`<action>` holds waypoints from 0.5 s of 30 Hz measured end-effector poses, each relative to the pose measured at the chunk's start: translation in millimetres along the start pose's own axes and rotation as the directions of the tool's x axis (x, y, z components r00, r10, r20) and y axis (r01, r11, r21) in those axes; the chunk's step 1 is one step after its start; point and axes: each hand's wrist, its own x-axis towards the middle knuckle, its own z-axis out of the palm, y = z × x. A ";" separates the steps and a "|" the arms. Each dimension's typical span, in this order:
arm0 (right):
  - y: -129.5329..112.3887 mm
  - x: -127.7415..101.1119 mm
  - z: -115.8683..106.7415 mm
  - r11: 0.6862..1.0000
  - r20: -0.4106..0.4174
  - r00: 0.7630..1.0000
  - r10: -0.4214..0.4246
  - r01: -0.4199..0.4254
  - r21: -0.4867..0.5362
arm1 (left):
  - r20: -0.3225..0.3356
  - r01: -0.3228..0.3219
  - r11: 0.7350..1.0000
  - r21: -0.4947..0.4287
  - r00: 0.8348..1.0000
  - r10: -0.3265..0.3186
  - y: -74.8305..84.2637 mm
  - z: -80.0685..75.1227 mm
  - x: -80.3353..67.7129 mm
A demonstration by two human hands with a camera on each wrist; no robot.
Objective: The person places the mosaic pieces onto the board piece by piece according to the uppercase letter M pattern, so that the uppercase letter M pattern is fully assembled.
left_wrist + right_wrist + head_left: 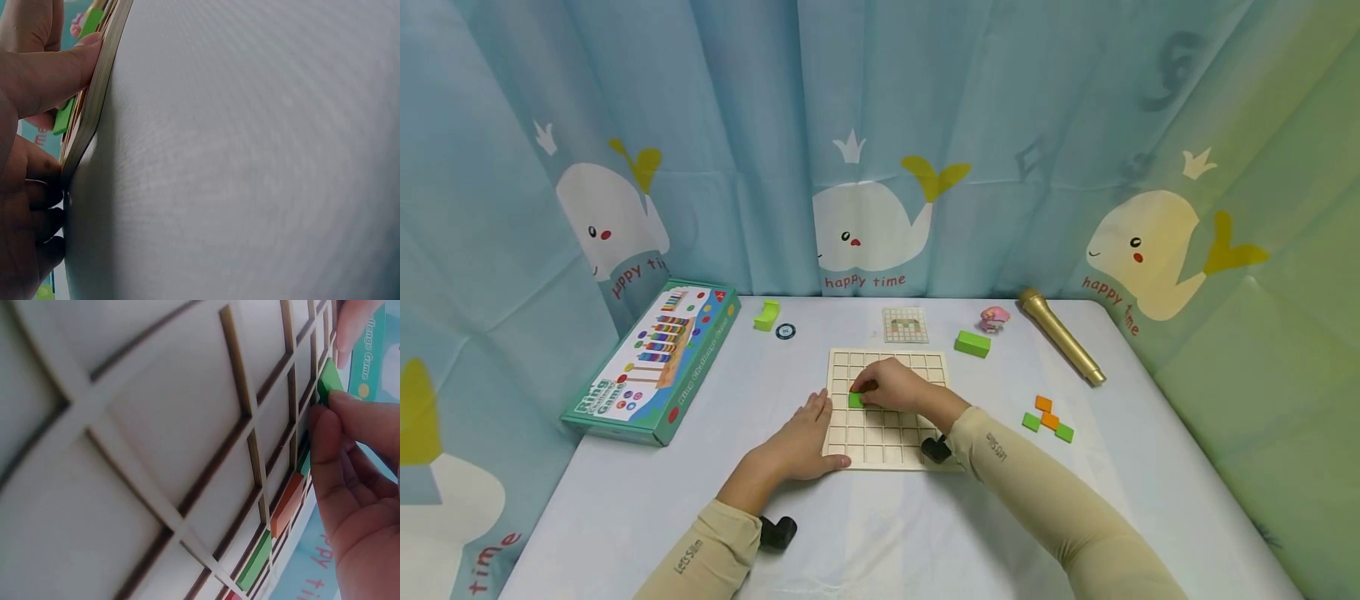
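A wooden grid board [887, 433] lies flat at the table's centre. My right hand [859, 392] reaches over it and pinches a green square tile [854, 401] sitting in a cell near the board's left side. In the right wrist view the fingertips [325, 419] close on that green tile [329, 380], and an orange tile [286, 505] and another green tile [255, 559] lie in cells beside them. My left hand [808, 429] rests flat on the table with its fingers against the board's left edge. In the left wrist view its thumb [56, 69] presses the board's edge [94, 112].
A teal game box [651, 362] lies at the left. Along the back are a green arch block [767, 315], a dark disc [785, 331], a pattern card [905, 325], a green block [972, 343], a pink toy [994, 317] and a gold microphone [1060, 335]. Loose orange and green tiles [1047, 417] lie at the right.
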 end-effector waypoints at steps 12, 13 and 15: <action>1.9 -1.8 0.6 0.998 -0.037 0.998 -0.049 0.047 -0.046 | -0.002 -0.002 1.000 -0.005 1.000 0.002 -0.3 0.2 0.3; 2.2 -3.2 -0.1 0.998 -0.044 0.998 -0.048 0.046 -0.042 | -0.002 -0.001 1.000 -0.004 1.000 0.001 -0.4 0.4 0.3; 2.9 -6.2 -1.5 0.998 -0.053 0.998 -0.044 0.042 -0.036 | -0.002 0.001 1.000 -0.004 1.000 -0.001 -0.5 0.9 0.1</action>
